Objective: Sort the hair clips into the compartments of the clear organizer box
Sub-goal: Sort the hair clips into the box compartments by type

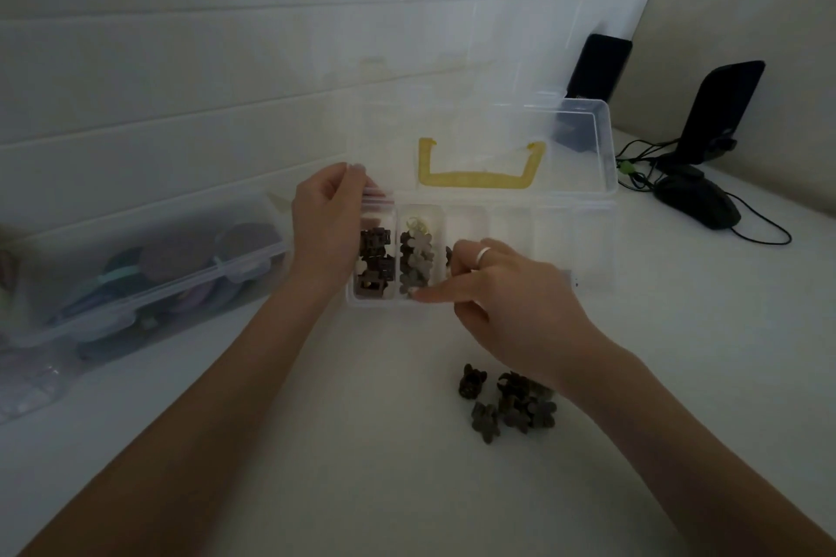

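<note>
clear organizer box (520, 213) open at table centre; two leftmost compartments hold hair clips (414, 260). left hand (325, 231) pinches box's far-left corner. right hand (506, 285) over box, fingers curled, contents unclear. loose clips (506, 403) near. mid-sort; next likely fetch another loose clip.

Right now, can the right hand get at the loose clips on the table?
Probably yes: the loose clips lie uncovered on the table just under the right hand's wrist; it need only pull back from the organizer box.

Dim room, white panelled wall (181, 59)
</note>
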